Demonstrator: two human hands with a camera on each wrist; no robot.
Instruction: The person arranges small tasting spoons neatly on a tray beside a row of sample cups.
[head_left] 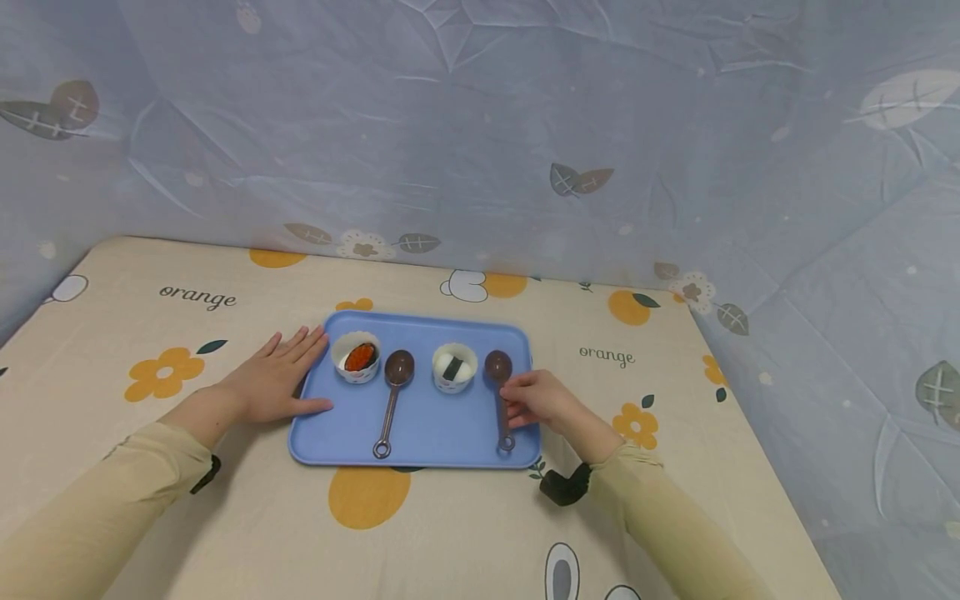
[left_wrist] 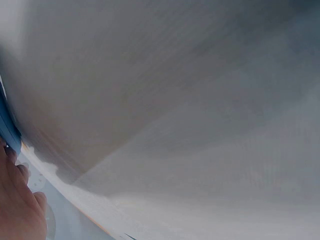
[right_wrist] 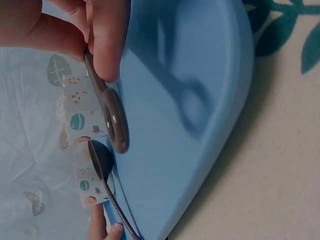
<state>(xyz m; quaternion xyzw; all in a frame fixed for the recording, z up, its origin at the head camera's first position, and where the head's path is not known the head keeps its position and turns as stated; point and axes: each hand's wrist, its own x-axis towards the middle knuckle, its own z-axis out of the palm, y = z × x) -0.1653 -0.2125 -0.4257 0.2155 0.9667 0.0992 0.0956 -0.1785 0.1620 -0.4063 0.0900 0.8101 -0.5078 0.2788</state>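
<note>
A blue tray lies on the table with two brown spoons and two paper cups on it. My right hand pinches the handle of the right spoon; in the right wrist view the looped handle end hangs above the tray, its shadow below. My left hand rests at the tray's left edge, fingers spread and straight. The left spoon lies between the cups. The left cup holds an orange-topped sushi piece; the right cup holds white pieces with a dark strip.
A cream tablecloth printed with oranges, flowers and lettering covers the table under the tray. Grey-blue patterned fabric hangs behind the table and along its right side. A dark strap sits at my right wrist.
</note>
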